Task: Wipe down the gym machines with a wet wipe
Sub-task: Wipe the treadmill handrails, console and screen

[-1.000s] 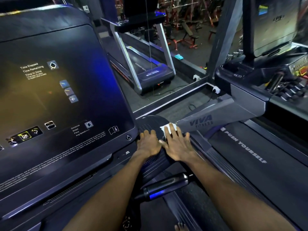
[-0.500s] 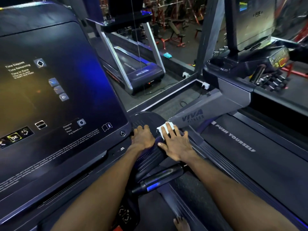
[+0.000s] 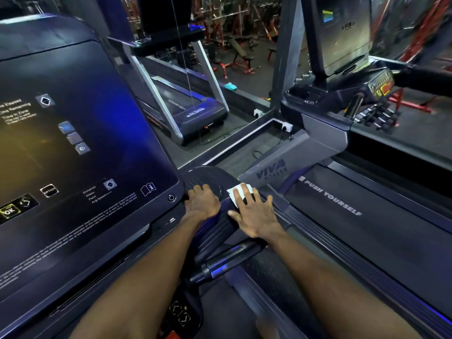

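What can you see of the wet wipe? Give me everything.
The wet wipe is a small white sheet, thin and apparently folded, lying flat on the dark curved arm of the machine beside the console. The right hand presses it down with spread straight fingers, covering its near half; only the far edge and corners show. The left hand rests alongside, not touching it.

The wipe (image 3: 241,195) is seen as plain white. The console panel (image 3: 80,152) is shown in glossy black with a blue sheen toward its right edge, an amber glow at its left, and white lettering. The belt (image 3: 381,231) is black, marked with grey capitals. The slanted post (image 3: 288,157) is grey with dark letters. A turquoise object (image 3: 230,86) is seen on the ledge. Red frames (image 3: 234,67) are seen beyond.
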The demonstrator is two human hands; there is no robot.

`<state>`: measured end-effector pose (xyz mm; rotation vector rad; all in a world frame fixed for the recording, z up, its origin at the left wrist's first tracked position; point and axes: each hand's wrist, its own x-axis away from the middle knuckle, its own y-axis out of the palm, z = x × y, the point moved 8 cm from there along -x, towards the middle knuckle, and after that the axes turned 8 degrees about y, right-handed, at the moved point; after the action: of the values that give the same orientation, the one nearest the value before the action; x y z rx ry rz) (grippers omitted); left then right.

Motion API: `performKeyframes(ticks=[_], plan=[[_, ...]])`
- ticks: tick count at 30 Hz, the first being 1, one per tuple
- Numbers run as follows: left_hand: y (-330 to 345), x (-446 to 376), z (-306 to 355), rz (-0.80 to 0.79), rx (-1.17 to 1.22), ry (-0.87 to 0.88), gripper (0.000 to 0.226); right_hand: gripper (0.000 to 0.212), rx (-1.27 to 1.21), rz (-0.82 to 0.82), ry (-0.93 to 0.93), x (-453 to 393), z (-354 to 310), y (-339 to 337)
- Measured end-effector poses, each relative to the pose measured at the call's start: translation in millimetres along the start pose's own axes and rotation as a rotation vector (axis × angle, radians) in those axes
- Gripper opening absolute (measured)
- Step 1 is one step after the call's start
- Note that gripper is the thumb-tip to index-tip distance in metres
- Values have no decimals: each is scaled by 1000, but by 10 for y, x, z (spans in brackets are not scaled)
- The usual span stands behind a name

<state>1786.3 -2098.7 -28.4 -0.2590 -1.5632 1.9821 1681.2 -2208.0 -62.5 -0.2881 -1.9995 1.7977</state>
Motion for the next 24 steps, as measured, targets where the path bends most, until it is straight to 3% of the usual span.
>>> performKeyframes(ticks=[8, 14, 18, 24], plan=[[7, -50, 45, 34, -14, 28, 43, 71, -11, 23, 58, 516, 353, 110], [30, -25, 547, 128, -45, 299, 27, 70, -34, -10, 87, 215, 192, -18], [124, -11, 737, 114, -27, 405, 23, 69, -27, 28, 76, 533, 381, 1], [348, 78, 903, 78, -6, 573, 34, 61, -88, 28, 121, 841, 609, 50]])
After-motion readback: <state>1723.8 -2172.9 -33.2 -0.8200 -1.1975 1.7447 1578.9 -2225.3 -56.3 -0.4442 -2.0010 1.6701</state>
